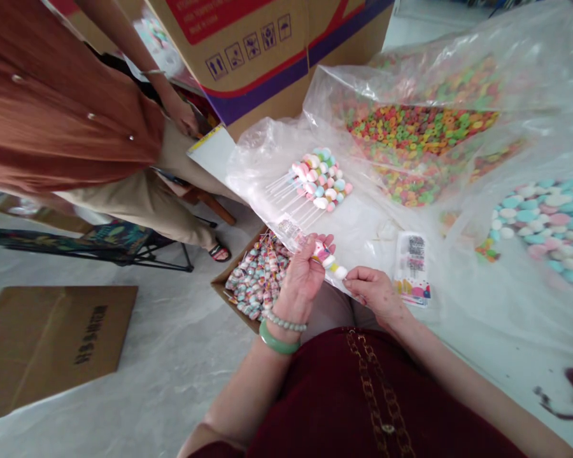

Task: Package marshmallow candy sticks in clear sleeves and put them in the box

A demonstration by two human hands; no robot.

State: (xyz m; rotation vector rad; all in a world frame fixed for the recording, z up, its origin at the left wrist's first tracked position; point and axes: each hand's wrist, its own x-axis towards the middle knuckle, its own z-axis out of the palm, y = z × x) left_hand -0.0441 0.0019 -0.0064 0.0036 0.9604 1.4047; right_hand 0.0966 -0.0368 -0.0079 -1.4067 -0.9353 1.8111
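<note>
Along the table's edge: a candy stick (334, 267), partly inside a printed wrapper (321, 250), held above the lap.
Left hand (306, 270): fingers curled around the candy stick and its wrapper.
Right hand (375, 292): thumb and fingertips pinched on the wrapper's end, beside a white candy.
Table (487, 375): white, largely covered in clear plastic (370, 245); bare candy sticks (319, 181) lie bunched beyond the left hand, flat wrappers (413, 267) beside the right.
Far and right side: ring candies (420, 130) in a clear bag, marshmallows (549, 219) under plastic.
Floor (162, 381): grey and veined, with an open box (221, 282) of wrapped candies (258, 280) near the left hand, flattened-looking cardboard (62, 343) farther left.
Room: big carton (267, 76) behind; person in a rust shirt (67, 121) near a folding chair (76, 245).
</note>
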